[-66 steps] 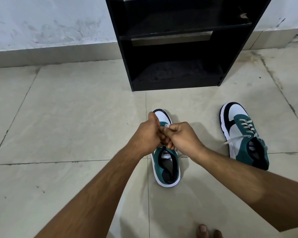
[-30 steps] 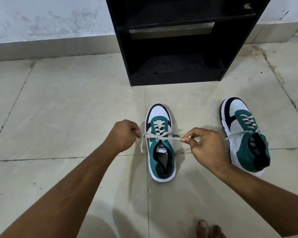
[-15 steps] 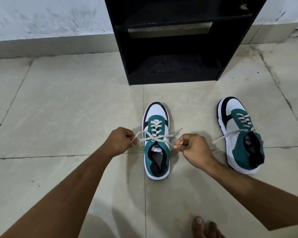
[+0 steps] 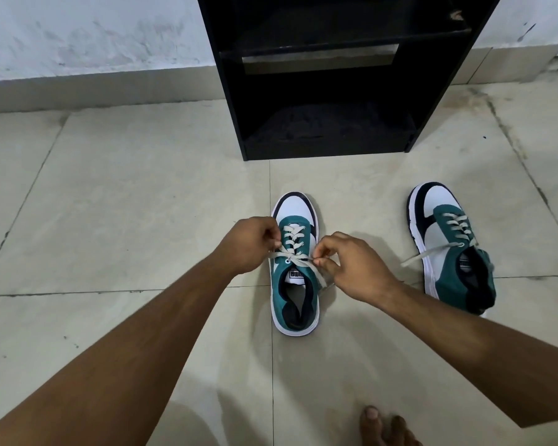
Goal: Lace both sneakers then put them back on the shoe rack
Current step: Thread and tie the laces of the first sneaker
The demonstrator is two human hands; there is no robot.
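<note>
Left hand (image 4: 250, 244) pinched closed on one end of the cream flat lace (image 4: 295, 252), at the left edge of the green, white and black sneaker (image 4: 295, 265); that sneaker sits on the beige floor tiles (image 4: 126, 204) directly under both grips, toe toward the black open shoe rack (image 4: 329, 91); right hand (image 4: 351, 268) pinched closed on the other lace end, at the sneaker's right edge; well right of that grip, the matching second sneaker (image 4: 448, 246) on the floor, one lace end trailing loose.

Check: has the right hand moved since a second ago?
Yes. The right hand has come inward to the white-and-teal sneaker between the hands, which itself sits unmoved on the tile seam, and it pinches the cream lace.
</note>
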